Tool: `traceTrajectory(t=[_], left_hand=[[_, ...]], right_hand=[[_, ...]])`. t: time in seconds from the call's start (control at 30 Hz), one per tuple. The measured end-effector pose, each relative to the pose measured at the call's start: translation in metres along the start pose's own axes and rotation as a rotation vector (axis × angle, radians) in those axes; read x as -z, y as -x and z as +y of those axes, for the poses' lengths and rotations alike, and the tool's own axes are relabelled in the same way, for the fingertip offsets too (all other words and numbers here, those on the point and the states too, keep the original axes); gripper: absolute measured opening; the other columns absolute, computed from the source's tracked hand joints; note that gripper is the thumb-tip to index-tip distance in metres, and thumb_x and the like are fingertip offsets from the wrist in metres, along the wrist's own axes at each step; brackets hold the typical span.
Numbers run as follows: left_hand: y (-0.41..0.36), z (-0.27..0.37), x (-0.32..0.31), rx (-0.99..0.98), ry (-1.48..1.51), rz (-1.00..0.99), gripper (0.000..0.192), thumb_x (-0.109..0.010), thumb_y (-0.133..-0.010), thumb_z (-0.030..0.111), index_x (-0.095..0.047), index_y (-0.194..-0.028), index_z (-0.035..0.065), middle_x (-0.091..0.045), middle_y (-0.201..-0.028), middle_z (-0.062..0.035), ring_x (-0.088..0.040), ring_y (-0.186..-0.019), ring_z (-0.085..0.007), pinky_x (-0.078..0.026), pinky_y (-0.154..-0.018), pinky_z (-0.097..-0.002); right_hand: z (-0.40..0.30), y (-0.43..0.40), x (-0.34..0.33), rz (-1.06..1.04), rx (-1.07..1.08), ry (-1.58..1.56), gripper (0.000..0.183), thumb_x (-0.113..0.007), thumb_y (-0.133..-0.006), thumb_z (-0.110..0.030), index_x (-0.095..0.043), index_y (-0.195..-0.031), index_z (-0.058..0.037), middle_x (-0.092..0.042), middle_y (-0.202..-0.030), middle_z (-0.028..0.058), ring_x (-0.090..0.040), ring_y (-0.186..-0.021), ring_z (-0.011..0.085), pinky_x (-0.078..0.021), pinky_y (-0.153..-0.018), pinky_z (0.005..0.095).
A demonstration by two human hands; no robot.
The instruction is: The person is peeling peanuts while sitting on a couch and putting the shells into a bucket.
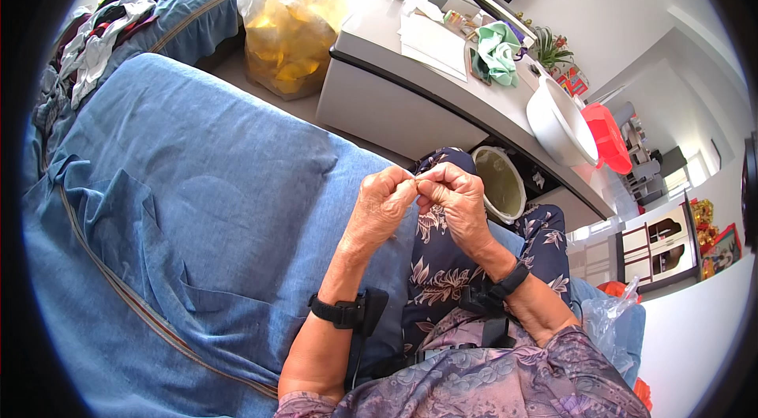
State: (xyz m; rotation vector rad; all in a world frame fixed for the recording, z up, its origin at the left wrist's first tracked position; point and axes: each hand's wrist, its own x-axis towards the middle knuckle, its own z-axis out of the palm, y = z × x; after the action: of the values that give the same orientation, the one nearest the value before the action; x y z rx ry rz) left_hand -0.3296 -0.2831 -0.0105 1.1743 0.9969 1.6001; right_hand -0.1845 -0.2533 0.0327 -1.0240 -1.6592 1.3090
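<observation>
My left hand [384, 205] and my right hand [455, 196] meet at the fingertips above my lap, thumb and index finger pinched together on each. Whatever may lie between the fingertips is too small to make out. Black straps circle both wrists. Beneath the hands are my dark patterned trousers [441, 288], and to their left spreads the blue cloth cover of a sofa [237, 181]. Just beyond the right hand stands a lined waste bin [500, 184].
A long low table [402, 104] runs ahead, bearing papers [432, 42], a mint-green cloth [498, 54], a white basin [559, 122] and a red plastic basin [607, 137]. A clear bag of yellow pieces [290, 39] stands at its left end. Clothes [106, 33] lie on the sofa at far left.
</observation>
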Motion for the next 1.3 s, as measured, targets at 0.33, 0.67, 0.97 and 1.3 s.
traceTrajectory(t=[0.33, 0.67, 0.97, 1.3], left_hand=[[0.0, 0.001, 0.002, 0.021, 0.007, -0.019, 0.021, -0.059, -0.092, 0.015, -0.063, -0.078, -0.0008, -0.053, -0.061, 0.0019, -0.044, -0.052, -0.0023, -0.036, -0.042, -0.0208], [-0.001, 0.005, 0.003, 0.004, -0.04, -0.017, 0.018, -0.06, -0.09, 0.011, -0.063, -0.078, -0.0013, -0.05, -0.058, 0.0031, -0.044, -0.05, -0.003, -0.034, -0.041, -0.0195], [0.014, 0.07, 0.024, 0.007, 0.273, 0.017, 0.014, -0.055, -0.087, 0.0, -0.061, -0.075, -0.0064, -0.047, -0.056, 0.0017, -0.037, -0.044, -0.0028, -0.027, -0.039, -0.0195], [0.082, 0.222, 0.029, -0.606, 0.268, -0.335, 0.011, -0.066, -0.079, -0.002, -0.062, -0.078, -0.0114, -0.053, -0.058, -0.0114, -0.047, -0.042, -0.0172, -0.036, -0.036, -0.0305]], right_hand=[[-0.005, -0.001, 0.008, -0.046, -0.131, -0.115, 0.017, -0.064, -0.089, -0.009, -0.065, -0.099, 0.0048, -0.068, -0.085, 0.009, -0.065, -0.07, 0.0123, -0.057, -0.064, 0.0257], [-0.011, 0.001, 0.009, -0.069, -0.071, -0.021, 0.017, -0.063, -0.09, -0.01, -0.065, -0.099, 0.0052, -0.068, -0.089, 0.0105, -0.066, -0.074, 0.0139, -0.056, -0.066, 0.0254], [-0.019, 0.001, 0.017, -0.074, -0.074, -0.052, 0.021, -0.063, -0.091, -0.016, -0.065, -0.096, 0.004, -0.066, -0.084, 0.0071, -0.064, -0.07, 0.0114, -0.0545, -0.065, 0.0242], [0.044, 0.017, 0.085, 0.002, -0.084, 0.265, 0.011, -0.061, -0.089, -0.006, -0.066, -0.091, 0.0041, -0.063, -0.077, 0.0041, -0.061, -0.065, 0.0081, -0.0511, -0.057, 0.0204]])
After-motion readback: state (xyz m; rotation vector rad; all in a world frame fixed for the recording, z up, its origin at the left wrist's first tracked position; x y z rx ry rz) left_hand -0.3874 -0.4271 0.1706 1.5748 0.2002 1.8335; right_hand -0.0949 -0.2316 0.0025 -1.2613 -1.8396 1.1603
